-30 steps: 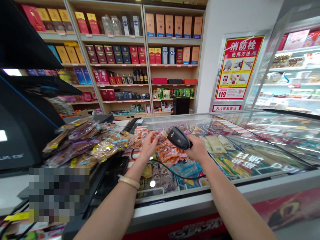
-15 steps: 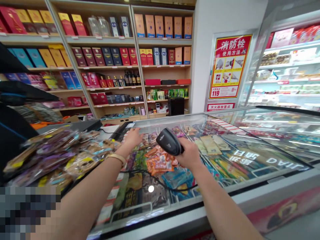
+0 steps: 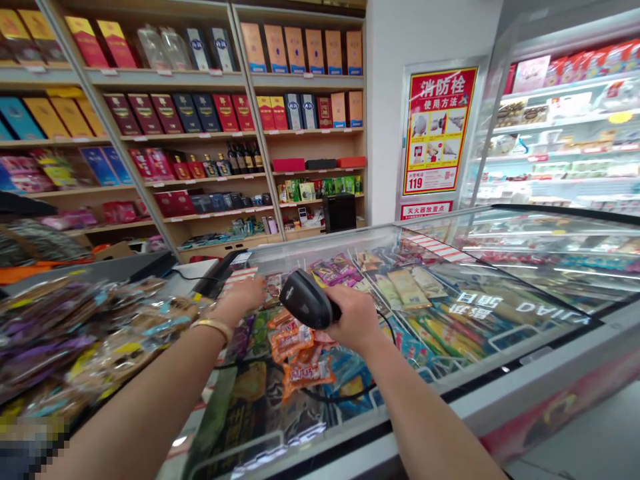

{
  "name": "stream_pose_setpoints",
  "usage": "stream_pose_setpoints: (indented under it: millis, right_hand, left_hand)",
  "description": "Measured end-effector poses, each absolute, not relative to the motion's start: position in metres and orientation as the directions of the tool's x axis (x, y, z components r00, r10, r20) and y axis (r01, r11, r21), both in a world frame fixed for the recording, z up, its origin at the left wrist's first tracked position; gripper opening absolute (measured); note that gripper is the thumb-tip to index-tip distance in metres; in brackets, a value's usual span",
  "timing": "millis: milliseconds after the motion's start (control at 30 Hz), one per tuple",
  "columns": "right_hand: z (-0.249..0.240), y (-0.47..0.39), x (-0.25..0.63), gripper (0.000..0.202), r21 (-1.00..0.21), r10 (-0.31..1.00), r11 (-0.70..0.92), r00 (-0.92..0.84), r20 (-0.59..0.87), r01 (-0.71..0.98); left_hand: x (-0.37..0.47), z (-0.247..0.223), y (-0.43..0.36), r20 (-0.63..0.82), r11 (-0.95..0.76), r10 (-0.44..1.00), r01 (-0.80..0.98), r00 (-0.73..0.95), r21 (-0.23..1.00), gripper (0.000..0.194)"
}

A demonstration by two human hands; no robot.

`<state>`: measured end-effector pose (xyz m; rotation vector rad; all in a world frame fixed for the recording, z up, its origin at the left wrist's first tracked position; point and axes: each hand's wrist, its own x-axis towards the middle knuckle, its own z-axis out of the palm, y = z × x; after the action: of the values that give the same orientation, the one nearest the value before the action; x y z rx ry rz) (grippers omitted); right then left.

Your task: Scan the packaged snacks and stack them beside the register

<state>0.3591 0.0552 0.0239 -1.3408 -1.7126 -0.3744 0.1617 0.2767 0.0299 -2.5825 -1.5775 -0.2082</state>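
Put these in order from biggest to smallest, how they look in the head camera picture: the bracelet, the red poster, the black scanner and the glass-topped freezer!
1. glass-topped freezer
2. red poster
3. black scanner
4. bracelet

That's only how big they look here; nearer things look bigger.

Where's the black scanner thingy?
In the head view, the black scanner is a little left of the middle, held in the right hand, just above the orange packets in the picture.
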Motion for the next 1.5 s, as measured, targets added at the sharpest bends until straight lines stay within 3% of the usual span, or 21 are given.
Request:
stream_pose_setpoints:
  millis: [200, 400, 500, 600, 667, 767, 867, 967, 1100, 1233, 1367, 1500]
  right_hand:
    - [0.022, 0.055, 0.36, 0.031, -0.286, 0.608, 0.39, -0.011, 0.794, 0.875]
    - [0.017, 0.057, 0.363, 0.032, -0.298, 0.616, 0.38, 0.0, 0.788, 0.876]
    - [0.015, 0.058, 0.363, 0.03, -0.295, 0.621, 0.384, -0.009, 0.783, 0.875]
    - [0.014, 0.059, 0.363, 0.028, -0.294, 0.616, 0.393, -0.012, 0.787, 0.872]
    - [0.013, 0.058, 0.363, 0.03, -0.292, 0.612, 0.403, -0.018, 0.79, 0.867]
    - [0.013, 0.057, 0.364, 0.031, -0.285, 0.62, 0.415, -0.039, 0.784, 0.864]
    - [0.013, 0.056, 0.366, 0.028, -0.272, 0.615, 0.401, -0.037, 0.787, 0.875]
    - [0.012, 0.056, 0.368, 0.026, -0.263, 0.613, 0.383, -0.031, 0.789, 0.886]
    - [0.013, 0.054, 0.368, 0.028, -0.254, 0.621, 0.382, -0.044, 0.783, 0.889]
    - [0.015, 0.053, 0.368, 0.028, -0.235, 0.626, 0.393, -0.071, 0.777, 0.889]
    - [0.015, 0.053, 0.369, 0.03, -0.22, 0.653, 0.389, -0.1, 0.751, 0.894]
    - [0.016, 0.053, 0.37, 0.031, -0.209, 0.682, 0.388, -0.127, 0.72, 0.898]
  left_hand:
    - [0.164, 0.026, 0.227, 0.107, -0.521, 0.84, 0.846, 0.532, -0.115, 0.034]
    - [0.152, 0.028, 0.187, 0.114, -0.55, 0.822, 0.83, 0.558, -0.094, 0.031]
    - [0.147, 0.032, 0.175, 0.23, -0.564, 0.811, 0.824, 0.538, 0.058, 0.024]
    - [0.143, 0.036, 0.168, 0.439, -0.547, 0.813, 0.759, 0.381, 0.353, 0.018]
    - [0.141, 0.038, 0.164, 0.495, -0.525, 0.838, 0.59, 0.23, 0.614, 0.018]
    - [0.141, 0.041, 0.158, 0.394, -0.402, 0.913, 0.071, 0.101, 0.913, 0.038]
    - [0.141, 0.042, 0.154, 0.237, -0.181, 0.963, -0.341, 0.131, 0.923, 0.047]
    - [0.141, 0.044, 0.153, 0.109, -0.002, 0.974, -0.474, 0.198, 0.88, 0.028]
    - [0.144, 0.045, 0.149, 0.075, 0.06, 0.955, -0.433, 0.287, 0.899, 0.021]
    - [0.148, 0.043, 0.142, 0.095, -0.044, 0.969, -0.218, 0.227, 0.975, 0.017]
    - [0.148, 0.038, 0.143, 0.309, -0.327, 0.935, 0.086, 0.175, 0.941, 0.033]
    - [0.146, 0.038, 0.145, 0.46, -0.478, 0.878, 0.203, 0.129, 0.855, 0.04]
